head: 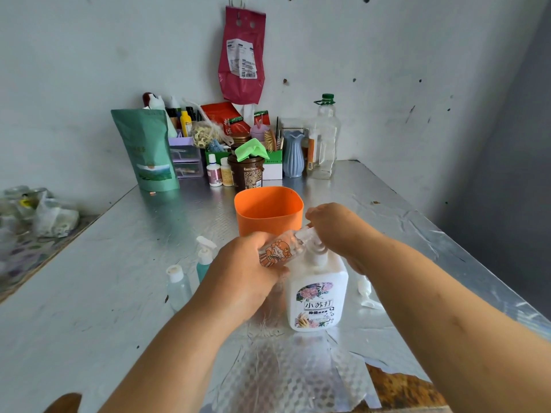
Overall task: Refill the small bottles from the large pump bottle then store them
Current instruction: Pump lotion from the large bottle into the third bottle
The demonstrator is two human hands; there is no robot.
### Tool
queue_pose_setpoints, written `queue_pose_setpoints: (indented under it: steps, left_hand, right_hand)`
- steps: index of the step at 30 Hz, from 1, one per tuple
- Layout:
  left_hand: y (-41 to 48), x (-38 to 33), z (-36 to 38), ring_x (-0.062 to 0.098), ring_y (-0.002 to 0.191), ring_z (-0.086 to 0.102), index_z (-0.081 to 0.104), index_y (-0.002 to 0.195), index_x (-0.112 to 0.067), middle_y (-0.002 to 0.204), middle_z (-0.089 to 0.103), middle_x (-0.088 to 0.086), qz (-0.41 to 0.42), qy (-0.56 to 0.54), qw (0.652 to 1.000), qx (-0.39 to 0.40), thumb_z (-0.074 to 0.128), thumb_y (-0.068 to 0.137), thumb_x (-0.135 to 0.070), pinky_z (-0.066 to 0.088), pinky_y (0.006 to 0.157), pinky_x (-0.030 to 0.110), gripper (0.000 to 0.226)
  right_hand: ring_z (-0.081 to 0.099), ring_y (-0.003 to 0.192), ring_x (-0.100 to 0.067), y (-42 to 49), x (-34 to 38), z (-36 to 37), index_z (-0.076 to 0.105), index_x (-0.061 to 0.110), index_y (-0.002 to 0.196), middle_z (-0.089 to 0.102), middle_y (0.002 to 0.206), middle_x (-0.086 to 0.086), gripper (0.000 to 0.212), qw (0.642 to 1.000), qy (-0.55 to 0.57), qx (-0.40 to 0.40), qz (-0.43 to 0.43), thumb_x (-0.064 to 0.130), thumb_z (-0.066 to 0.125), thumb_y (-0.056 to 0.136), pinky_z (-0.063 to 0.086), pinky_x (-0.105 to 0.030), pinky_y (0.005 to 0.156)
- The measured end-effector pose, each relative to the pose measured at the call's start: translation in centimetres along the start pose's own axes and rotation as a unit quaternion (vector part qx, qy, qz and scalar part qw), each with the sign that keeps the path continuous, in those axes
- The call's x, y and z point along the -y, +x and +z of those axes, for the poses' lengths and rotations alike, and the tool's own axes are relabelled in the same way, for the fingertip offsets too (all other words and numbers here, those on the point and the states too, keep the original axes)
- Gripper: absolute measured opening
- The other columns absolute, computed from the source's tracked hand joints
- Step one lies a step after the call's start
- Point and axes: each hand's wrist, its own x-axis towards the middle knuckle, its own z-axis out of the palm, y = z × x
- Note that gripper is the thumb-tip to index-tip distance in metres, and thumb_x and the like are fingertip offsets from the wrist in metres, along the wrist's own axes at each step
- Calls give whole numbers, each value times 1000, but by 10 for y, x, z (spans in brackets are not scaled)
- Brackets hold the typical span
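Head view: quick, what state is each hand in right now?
Left hand: grips the small cartoon bottle, tilted.
Right hand: fingers curled over the large pump bottle at its pump head.

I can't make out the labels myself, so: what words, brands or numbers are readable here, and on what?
"小苏打": front label of the large pump bottle; the line beneath is blurred.
No readable words on the small bottle in the left hand, only a cartoon figure.
Too small: sticker print on the red bag on the wall.
Too blurred: print on the brown jar and the green pouch.
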Motion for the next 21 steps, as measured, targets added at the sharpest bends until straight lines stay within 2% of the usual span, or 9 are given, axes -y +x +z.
queue_pose_setpoints:
  steps: [7,15,21]
  left_hand:
    - [-2,0,1,6,86,66,67,109,-32,93,72,-14,-8,11,1000,10,77,81,-26,54,78,30,31]
    - [-1,-6,-2,7,83,67,67,105,-30,90,73,-12,-1,20,1000,3,78,80,-24,55,80,36,29]
    - [1,-3,-1,4,79,68,68,102,-31,86,73,-12,-2,8,1000,1,79,79,-23,56,78,36,27]
  right_hand:
    - [54,115,-39,-1,-2,4,53,-7,122,55,123,-28,34,1000,-4,11,1,6,31,100,46,-43,96]
    - [54,113,-41,-5,3,-6,55,-8,118,56,122,-29,38,1000,-5,-9,-12,14,30,101,47,-42,91]
    - [54,114,-40,-3,4,-4,55,-7,119,56,122,-28,36,1000,-3,-5,-2,11,31,100,46,-42,94]
